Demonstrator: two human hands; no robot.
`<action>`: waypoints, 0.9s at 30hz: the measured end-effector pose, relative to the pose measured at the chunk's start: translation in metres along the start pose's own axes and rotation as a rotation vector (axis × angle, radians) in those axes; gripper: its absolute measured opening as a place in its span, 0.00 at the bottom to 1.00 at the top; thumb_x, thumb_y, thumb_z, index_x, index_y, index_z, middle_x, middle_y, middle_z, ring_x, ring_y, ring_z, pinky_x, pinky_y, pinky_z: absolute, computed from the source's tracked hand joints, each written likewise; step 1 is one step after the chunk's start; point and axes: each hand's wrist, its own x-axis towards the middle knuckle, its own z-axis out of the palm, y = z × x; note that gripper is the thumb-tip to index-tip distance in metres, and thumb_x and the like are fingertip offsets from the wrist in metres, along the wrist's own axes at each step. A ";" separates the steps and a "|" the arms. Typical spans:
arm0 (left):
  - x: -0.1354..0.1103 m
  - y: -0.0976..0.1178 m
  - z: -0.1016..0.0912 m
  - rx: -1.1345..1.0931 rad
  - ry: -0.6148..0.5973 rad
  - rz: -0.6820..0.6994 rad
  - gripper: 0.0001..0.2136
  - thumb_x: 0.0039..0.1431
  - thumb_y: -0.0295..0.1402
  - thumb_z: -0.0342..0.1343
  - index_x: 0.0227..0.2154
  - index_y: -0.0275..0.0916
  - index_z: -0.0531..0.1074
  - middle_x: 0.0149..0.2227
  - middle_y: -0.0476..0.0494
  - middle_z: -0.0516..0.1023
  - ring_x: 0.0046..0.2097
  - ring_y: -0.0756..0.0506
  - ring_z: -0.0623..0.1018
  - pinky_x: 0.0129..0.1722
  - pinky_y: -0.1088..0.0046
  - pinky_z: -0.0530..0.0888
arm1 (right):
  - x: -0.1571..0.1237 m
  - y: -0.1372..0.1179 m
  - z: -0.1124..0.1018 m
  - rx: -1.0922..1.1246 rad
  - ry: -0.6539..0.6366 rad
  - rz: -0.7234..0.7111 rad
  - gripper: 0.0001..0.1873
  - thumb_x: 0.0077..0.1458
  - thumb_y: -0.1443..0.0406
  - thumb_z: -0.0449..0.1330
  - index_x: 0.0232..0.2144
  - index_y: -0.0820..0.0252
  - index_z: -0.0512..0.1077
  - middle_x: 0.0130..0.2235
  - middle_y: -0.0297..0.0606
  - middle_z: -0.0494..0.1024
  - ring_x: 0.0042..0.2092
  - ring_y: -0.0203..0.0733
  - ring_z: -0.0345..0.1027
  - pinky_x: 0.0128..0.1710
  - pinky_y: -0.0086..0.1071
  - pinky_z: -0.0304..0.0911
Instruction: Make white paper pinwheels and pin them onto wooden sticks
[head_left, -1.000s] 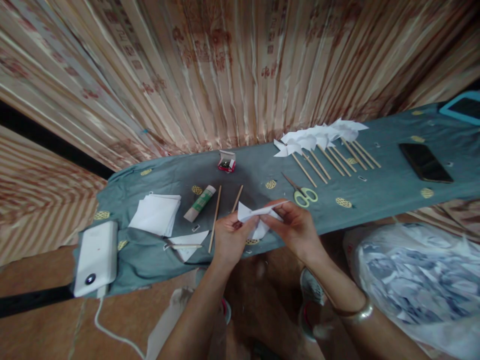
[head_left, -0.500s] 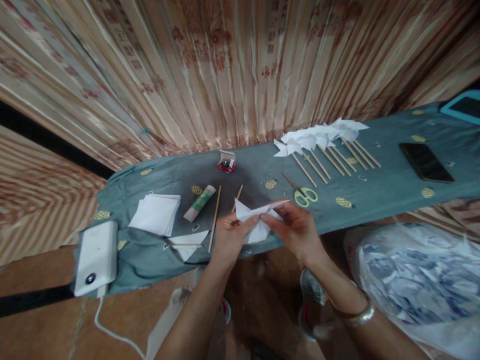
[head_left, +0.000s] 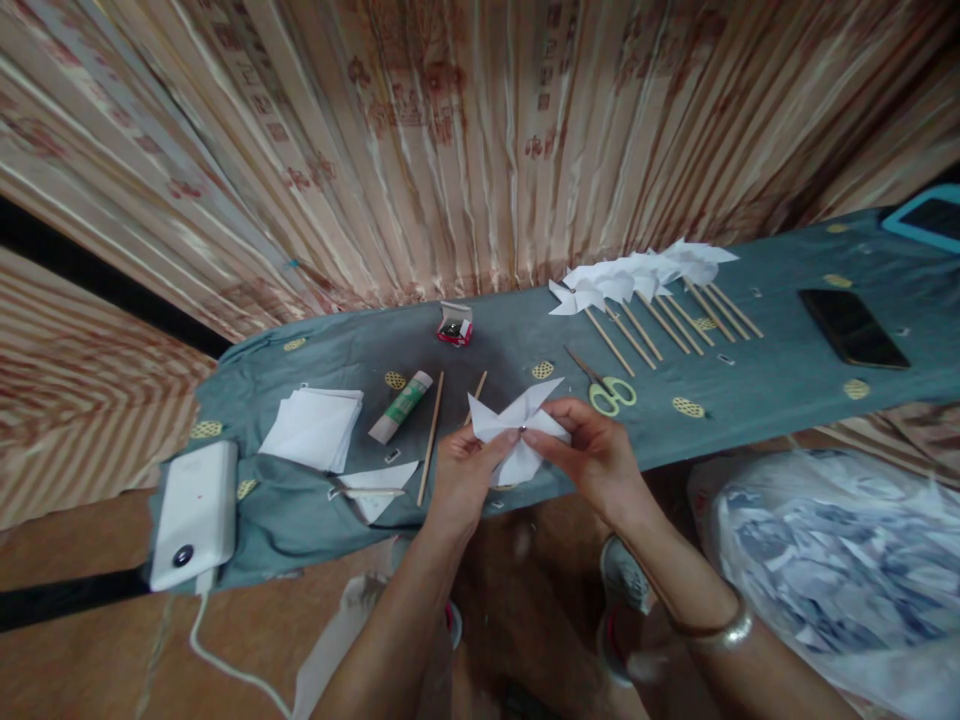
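A white paper pinwheel (head_left: pixel 517 462) is held over the near edge of the cloth-covered board, its blades spread and a small dark pin at the centre. My left hand (head_left: pixel 463 470) pinches it from the left, thumb close to the centre. From the right, my right hand (head_left: pixel 592 448) grips it, thumb tip beside the pin. Two wooden sticks lie by my left hand: one stick (head_left: pixel 430 440) in full sight, the other stick (head_left: pixel 476 392) partly hidden behind the hand. Green-handled scissors (head_left: pixel 609 390) rest beyond my right hand. A small red box (head_left: pixel 454 328) stands open farther back.
Pinwheels on sticks (head_left: pixel 637 280) lie in a row at the back. Left are a glue stick (head_left: pixel 401 407), stacked white paper (head_left: pixel 309 428) and a white power bank (head_left: pixel 193 515) with a cable. A black phone (head_left: pixel 853 327) lies right, above a plastic bag of paper scraps (head_left: pixel 832 560).
The pinwheel's far blade has sprung up and opened. My right fingers have shifted slightly to the right edge, and the centre pin now shows between the thumbs.
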 end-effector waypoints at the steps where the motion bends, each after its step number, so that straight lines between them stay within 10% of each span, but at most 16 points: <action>1: 0.000 0.000 0.000 0.000 0.002 0.000 0.15 0.29 0.36 0.73 0.23 0.35 0.79 0.23 0.46 0.80 0.23 0.51 0.74 0.27 0.76 0.71 | 0.000 0.000 0.001 0.020 0.002 0.015 0.15 0.39 0.59 0.71 0.28 0.58 0.72 0.28 0.33 0.78 0.27 0.35 0.68 0.26 0.28 0.64; 27: -0.006 -0.002 0.004 -0.004 -0.010 0.038 0.16 0.31 0.38 0.72 0.25 0.35 0.80 0.26 0.45 0.81 0.25 0.50 0.75 0.29 0.74 0.72 | 0.003 -0.001 0.002 0.109 0.032 0.077 0.16 0.34 0.60 0.74 0.26 0.58 0.74 0.27 0.31 0.79 0.27 0.35 0.70 0.26 0.27 0.67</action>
